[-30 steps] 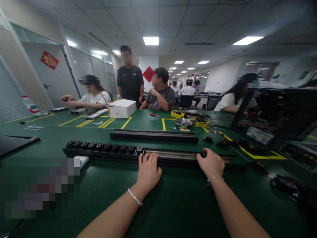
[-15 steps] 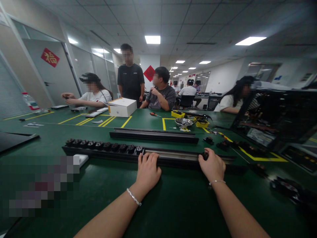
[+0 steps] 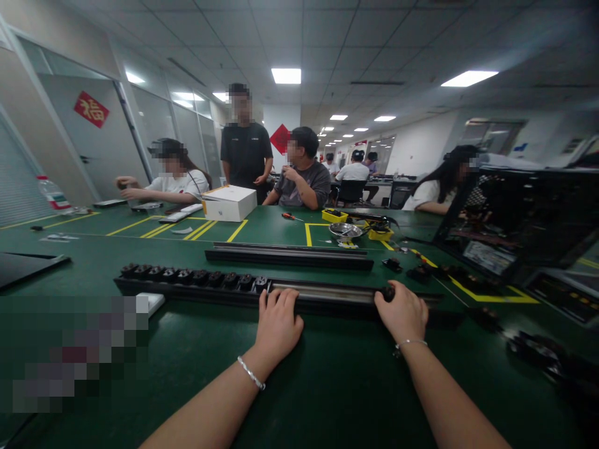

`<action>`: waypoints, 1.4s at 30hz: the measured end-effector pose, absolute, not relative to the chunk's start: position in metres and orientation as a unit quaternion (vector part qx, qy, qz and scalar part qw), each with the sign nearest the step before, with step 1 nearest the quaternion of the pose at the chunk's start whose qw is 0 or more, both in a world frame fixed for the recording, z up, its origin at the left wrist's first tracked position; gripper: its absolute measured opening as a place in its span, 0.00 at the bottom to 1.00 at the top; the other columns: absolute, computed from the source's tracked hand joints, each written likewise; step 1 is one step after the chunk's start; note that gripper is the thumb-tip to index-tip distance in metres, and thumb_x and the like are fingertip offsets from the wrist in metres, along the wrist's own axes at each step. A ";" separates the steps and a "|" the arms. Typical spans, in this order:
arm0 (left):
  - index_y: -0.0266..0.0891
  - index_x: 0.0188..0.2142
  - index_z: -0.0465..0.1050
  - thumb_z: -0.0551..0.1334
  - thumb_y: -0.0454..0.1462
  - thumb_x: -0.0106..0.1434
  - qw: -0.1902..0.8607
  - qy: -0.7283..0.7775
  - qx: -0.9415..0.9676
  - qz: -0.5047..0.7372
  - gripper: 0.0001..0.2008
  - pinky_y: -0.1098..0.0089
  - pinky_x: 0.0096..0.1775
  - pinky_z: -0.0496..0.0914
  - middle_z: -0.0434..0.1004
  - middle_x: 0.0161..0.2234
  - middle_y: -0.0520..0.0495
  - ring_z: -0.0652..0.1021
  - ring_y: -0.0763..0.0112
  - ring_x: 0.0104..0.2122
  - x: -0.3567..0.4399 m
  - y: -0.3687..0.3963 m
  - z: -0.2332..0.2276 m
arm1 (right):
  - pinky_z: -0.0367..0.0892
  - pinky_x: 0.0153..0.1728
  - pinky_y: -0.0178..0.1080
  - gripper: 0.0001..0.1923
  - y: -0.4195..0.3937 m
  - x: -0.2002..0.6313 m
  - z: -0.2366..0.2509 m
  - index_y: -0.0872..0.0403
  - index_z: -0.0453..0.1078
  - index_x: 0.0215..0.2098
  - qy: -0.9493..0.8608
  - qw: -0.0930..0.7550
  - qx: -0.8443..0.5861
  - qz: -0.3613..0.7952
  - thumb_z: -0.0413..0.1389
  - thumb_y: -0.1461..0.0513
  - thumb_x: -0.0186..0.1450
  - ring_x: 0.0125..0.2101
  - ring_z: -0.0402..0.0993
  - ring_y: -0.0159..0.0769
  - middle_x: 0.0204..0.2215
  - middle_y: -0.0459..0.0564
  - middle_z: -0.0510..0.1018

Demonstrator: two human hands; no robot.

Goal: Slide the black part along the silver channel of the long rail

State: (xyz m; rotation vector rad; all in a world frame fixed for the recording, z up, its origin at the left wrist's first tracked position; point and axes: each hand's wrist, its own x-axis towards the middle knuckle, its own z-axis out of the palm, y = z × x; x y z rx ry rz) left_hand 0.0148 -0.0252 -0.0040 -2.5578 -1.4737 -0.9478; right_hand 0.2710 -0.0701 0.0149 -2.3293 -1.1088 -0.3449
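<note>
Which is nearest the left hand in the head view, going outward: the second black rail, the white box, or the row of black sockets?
From the left hand:
1. Row of black sockets, just to its left on the near rail.
2. Second black rail, straight behind.
3. White box, far back, slightly left.

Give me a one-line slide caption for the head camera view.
Left hand rests on a long black socket rail while the right hand grips a black socket module on it, on a green table.
</note>
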 end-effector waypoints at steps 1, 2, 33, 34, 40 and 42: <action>0.43 0.51 0.66 0.57 0.33 0.56 0.021 -0.475 -0.825 -0.306 0.22 0.49 0.61 0.49 0.73 0.50 0.48 0.67 0.58 0.52 0.015 -0.025 -0.004 | 0.53 0.55 0.49 0.24 -0.070 0.271 0.015 0.56 0.66 0.50 -0.411 0.268 -0.862 -0.126 0.47 0.54 0.60 0.51 0.66 0.45 0.46 0.57 0.74; 0.43 0.51 0.66 0.57 0.33 0.56 0.021 -0.475 -0.825 -0.305 0.22 0.49 0.61 0.49 0.73 0.50 0.48 0.67 0.58 0.52 0.015 -0.025 -0.004 | 0.53 0.55 0.49 0.24 -0.070 0.272 0.015 0.56 0.66 0.51 -0.411 0.270 -0.862 -0.123 0.47 0.54 0.60 0.51 0.66 0.45 0.46 0.57 0.74; 0.43 0.51 0.66 0.57 0.33 0.56 0.015 -0.477 -0.827 -0.298 0.22 0.49 0.61 0.47 0.73 0.50 0.48 0.66 0.58 0.53 0.014 -0.026 -0.002 | 0.54 0.53 0.50 0.27 -0.073 0.286 0.016 0.56 0.66 0.51 -0.408 0.250 -0.871 -0.110 0.45 0.50 0.59 0.50 0.66 0.47 0.47 0.56 0.74; 0.43 0.51 0.66 0.57 0.33 0.56 0.016 -0.477 -0.827 -0.297 0.22 0.49 0.61 0.48 0.73 0.51 0.48 0.66 0.58 0.53 0.014 -0.026 -0.002 | 0.53 0.54 0.51 0.27 -0.073 0.287 0.016 0.56 0.66 0.51 -0.408 0.251 -0.871 -0.110 0.45 0.50 0.60 0.50 0.66 0.47 0.47 0.56 0.74; 0.43 0.52 0.65 0.57 0.33 0.56 0.017 -0.481 -0.828 -0.288 0.22 0.49 0.61 0.48 0.73 0.51 0.48 0.66 0.58 0.53 0.014 -0.026 -0.001 | 0.53 0.55 0.51 0.27 -0.073 0.288 0.016 0.56 0.66 0.51 -0.404 0.253 -0.873 -0.102 0.45 0.50 0.60 0.50 0.66 0.46 0.48 0.57 0.74; 0.43 0.52 0.65 0.57 0.33 0.57 0.018 -0.481 -0.827 -0.290 0.22 0.49 0.61 0.48 0.73 0.51 0.48 0.66 0.58 0.53 0.014 -0.026 -0.001 | 0.53 0.54 0.51 0.27 -0.074 0.288 0.017 0.56 0.66 0.52 -0.404 0.251 -0.874 -0.101 0.45 0.50 0.60 0.50 0.66 0.47 0.47 0.57 0.74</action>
